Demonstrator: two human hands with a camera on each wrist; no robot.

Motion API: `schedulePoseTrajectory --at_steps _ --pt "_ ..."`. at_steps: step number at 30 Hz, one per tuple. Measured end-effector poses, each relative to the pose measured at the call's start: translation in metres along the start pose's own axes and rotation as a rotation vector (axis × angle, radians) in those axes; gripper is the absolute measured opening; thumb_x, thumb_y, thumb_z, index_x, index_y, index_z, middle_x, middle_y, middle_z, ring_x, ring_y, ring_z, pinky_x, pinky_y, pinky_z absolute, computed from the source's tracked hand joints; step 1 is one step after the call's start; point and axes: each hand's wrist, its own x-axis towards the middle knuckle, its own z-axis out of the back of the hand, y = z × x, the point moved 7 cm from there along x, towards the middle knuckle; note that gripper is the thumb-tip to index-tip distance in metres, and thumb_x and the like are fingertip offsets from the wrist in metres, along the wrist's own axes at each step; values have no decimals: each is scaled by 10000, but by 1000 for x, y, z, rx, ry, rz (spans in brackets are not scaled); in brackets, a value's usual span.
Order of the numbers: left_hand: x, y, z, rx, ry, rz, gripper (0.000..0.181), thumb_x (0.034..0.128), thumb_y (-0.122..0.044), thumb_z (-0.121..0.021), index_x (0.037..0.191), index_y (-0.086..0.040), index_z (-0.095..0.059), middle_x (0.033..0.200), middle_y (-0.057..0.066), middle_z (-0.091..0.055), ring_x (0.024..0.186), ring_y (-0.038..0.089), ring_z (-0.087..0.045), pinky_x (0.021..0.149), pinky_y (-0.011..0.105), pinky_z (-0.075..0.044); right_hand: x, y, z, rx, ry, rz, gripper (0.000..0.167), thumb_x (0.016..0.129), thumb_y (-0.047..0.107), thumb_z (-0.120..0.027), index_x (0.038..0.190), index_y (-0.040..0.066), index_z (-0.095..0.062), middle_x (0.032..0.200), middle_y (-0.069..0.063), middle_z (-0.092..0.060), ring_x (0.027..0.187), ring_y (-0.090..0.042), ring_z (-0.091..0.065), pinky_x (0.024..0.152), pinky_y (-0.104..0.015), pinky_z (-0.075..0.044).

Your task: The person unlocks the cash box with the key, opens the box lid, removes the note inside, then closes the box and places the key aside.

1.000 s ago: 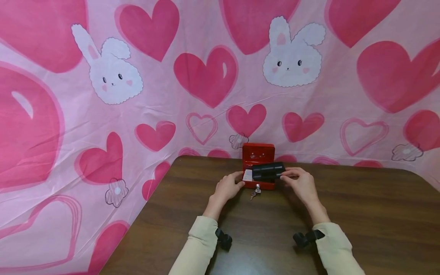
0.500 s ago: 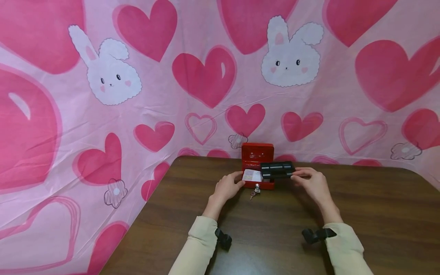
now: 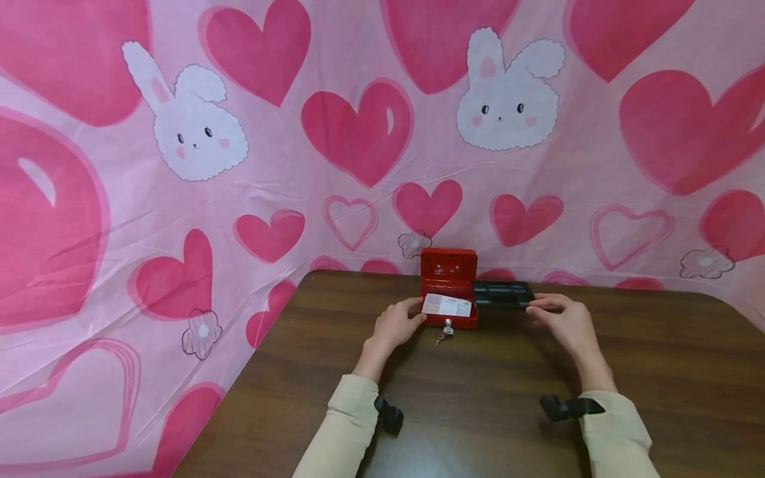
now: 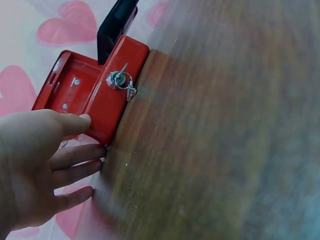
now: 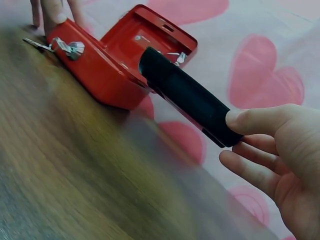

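My right fingers [image 5: 250, 170] pinch the black tray [image 3: 502, 296] by 1 end, just right of the open red box [image 3: 465, 324] — my left fingers [image 4: 77, 172], nearly straight, rest against that box.

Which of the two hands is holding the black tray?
The right hand: it pinches the black tray; the left hand touches the red box.

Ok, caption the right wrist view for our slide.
Right-hand fingers pinch a black rectangular plastic tray beside an open red metal box.
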Motion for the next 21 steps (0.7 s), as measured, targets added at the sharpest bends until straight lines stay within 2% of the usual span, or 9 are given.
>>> schedulePoseTrajectory --at_steps 7,16,18,21 --pt "-1 0 1 0 3 3 459 960 -329 -638 1404 -228 -578 1384 50 -624 1224 272 -617 987 529 -494 -3 -8 6 -52 -19 -61 395 941 314 -685 1123 -36 -716 1291 -261 -625 690 31 -686 661 -78 -503" --pt "0 1 1 8 0 -5 462 962 -333 -634 1405 -216 -577 1383 47 -625 1228 268 -615 990 525 -492 -2 -16 -1 -105 -82 -120 315 940 220 -686 1086 -58 -721 1223 -260 -668 625 127 -610 590 -103 -490" --pt "-1 1 1 8 0 -7 461 962 -331 -634 1404 -212 -579 1383 48 -625 1228 270 -615 990 526 -492 -3 -18 -2 -129 -103 -132 299 938 213 -688 1083 -46 -726 1172 -245 -696 621 119 -611 587 -91 -472" --pt "-1 1 1 11 0 -9 456 963 -332 -633 1401 -219 -582 1383 46 -625 1229 269 -614 989 526 -492 -4 -20 -2 -178 -141 -145 287 934 227 -694 1076 -19 -736 1078 -218 -734 710 -3 -671 630 -99 -448"
